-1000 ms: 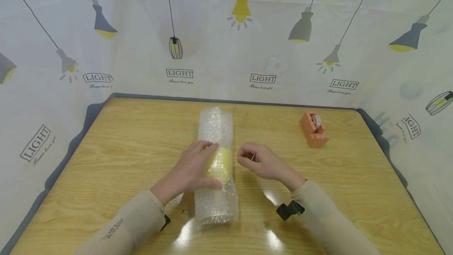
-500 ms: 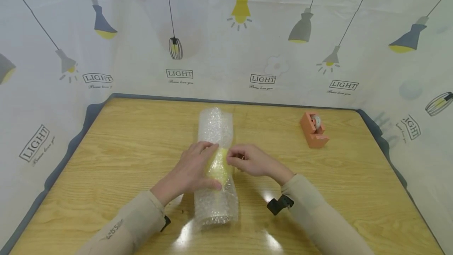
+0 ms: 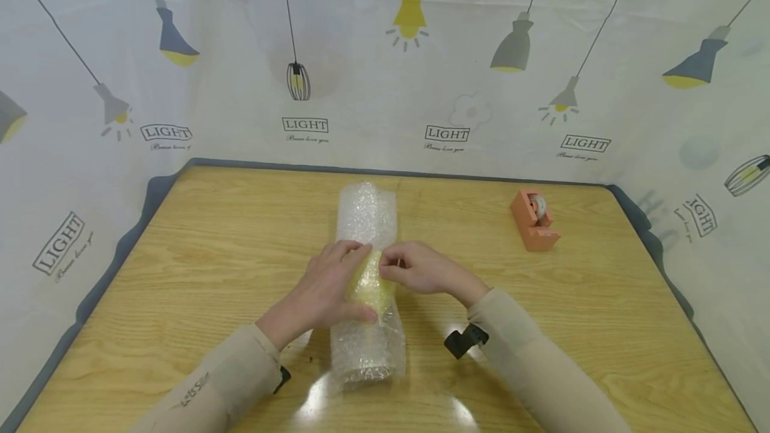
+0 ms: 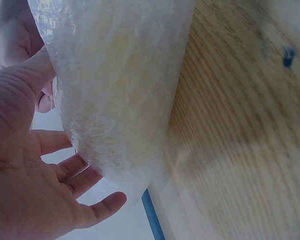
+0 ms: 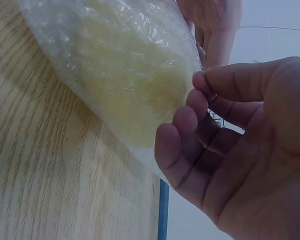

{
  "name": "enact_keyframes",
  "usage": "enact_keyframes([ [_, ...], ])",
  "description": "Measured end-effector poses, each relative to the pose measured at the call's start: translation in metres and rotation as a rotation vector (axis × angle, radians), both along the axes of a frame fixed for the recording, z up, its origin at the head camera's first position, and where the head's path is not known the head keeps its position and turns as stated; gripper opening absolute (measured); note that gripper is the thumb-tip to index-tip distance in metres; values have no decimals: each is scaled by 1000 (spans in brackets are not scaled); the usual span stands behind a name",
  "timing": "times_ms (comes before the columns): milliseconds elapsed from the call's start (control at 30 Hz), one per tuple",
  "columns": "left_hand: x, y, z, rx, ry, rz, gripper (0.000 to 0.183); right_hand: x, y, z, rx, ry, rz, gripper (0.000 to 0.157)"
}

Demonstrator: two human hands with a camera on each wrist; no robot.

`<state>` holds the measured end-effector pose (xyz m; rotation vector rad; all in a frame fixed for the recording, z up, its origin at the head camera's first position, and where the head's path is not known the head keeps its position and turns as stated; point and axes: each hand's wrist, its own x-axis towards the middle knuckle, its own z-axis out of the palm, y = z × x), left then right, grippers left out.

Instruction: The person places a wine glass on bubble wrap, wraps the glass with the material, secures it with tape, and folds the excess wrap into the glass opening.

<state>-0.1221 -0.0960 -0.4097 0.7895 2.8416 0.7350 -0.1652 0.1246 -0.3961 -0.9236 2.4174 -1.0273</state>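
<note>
A long bubble-wrapped bundle (image 3: 368, 346) lies lengthwise on the wooden table, with something yellow showing through the clear wrap at its middle. My left hand (image 3: 321, 286) holds the bundle from the left, thumb and fingers spread across its top. From the right, my right hand (image 3: 424, 269) touches the top of the wrap with thumb and index finger pinched together. Between those fingertips is a thin clear strip that looks like tape, mostly hidden. In the right wrist view the bubble wrap (image 5: 125, 85) lies right against the curled fingers (image 5: 169, 145).
An orange tape dispenser (image 3: 532, 219) with a clear roll stands at the back right of the table (image 3: 589, 306). Behind the table hangs a white cloth backdrop (image 3: 361, 52) printed with lamps. Dark edging runs along the table's far and side edges.
My right hand has moved left from beside the bundle onto the wrap, its fingertips still pinched. The left hand and bundle have stayed in place.
</note>
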Motion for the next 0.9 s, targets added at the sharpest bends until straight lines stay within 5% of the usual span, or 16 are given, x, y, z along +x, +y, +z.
enact_keyframes([
  [900,1,1,1,-24,19,-11,114,9,-12,0,103,40,-132,29],
])
